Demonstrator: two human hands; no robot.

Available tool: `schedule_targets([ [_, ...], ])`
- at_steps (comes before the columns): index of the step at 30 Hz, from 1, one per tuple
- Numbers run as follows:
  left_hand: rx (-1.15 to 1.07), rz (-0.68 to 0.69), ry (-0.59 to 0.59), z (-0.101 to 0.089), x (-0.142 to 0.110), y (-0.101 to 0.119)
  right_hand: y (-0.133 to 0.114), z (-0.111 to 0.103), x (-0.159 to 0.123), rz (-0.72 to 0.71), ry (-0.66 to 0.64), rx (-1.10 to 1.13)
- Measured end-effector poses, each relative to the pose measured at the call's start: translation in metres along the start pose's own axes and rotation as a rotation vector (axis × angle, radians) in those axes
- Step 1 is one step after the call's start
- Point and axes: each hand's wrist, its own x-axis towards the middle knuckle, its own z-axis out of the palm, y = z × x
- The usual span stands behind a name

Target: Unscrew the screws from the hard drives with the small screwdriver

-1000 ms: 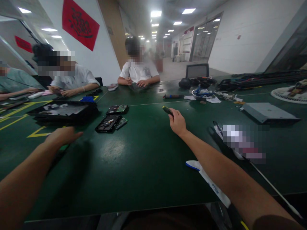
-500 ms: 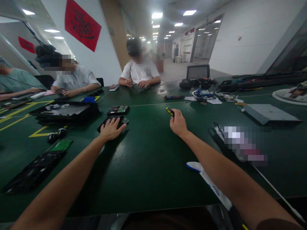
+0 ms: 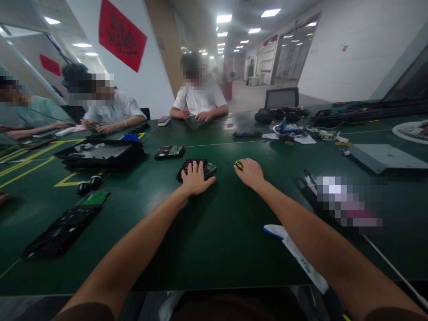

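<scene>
My left hand lies with fingers spread on top of a black-cased electronic unit. A green circuit board shows at the unit's right side, and my palm hides much of the casing. A short way to the right, my right hand is closed round a tool with a yellow-and-black handle. Only the rounded end of that handle shows; the rest is inside my fist. Behind my left hand, a similar unit with an exposed board rests on the green table.
At left sit a black tray and a long black casing with a green board. A white-and-blue strap-like item lies under my right forearm. Farther right is a grey metal box. Several people sit across the table.
My left hand and the unit under it have shifted right, nearer my right hand. My right hand has turned, so the tool's handle end now faces me more. The view has swung slightly left.
</scene>
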Motion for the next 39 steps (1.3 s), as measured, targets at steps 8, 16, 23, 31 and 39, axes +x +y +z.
schedule_targets([
  [8,-0.193,0.113,0.077,0.047,0.008,0.101,0.015,0.013,0.003,0.118,-0.079,0.039],
  [16,-0.212,0.229,0.238,0.035,-0.009,0.100,0.019,0.017,0.006,0.190,-0.122,0.077],
  [23,-0.169,0.070,0.156,0.023,-0.004,0.061,0.038,0.011,0.005,0.237,-0.068,-0.026],
  [31,-0.114,-0.017,0.102,-0.006,-0.024,-0.011,0.046,0.006,0.004,0.186,-0.019,-0.103],
  [39,-0.216,0.332,-0.172,-0.038,-0.038,-0.047,0.045,0.005,0.010,0.289,-0.147,-0.083],
])
